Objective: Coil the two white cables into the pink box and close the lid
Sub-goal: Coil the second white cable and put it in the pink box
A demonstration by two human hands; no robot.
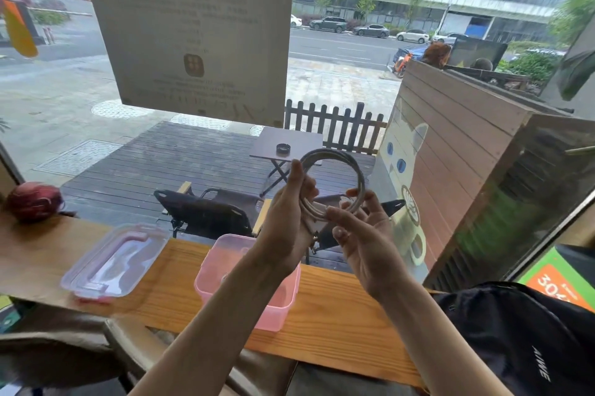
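Cable coil (335,170): upright ring, facing us.
Left hand (286,221): our fingers grip its left side.
Right hand (367,244): pinches bottom.
Pink box (212,286): partly hidden.

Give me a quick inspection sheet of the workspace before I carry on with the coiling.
Surface: wooden counter along a window, bare wood showing on both sides of the box.
Job's things: pink box open on the counter; its clear lid lies apart, to the box's left.
Clutter: black backpack at the right end; red round object at the far left.
Grippers: left hand grips the coil's left side; right hand pinches its lower edge.
Cables: one white cable coil held up above the box; second cable cannot be told apart.
Surroundings: window onto a deck with a folding table and a street beyond.
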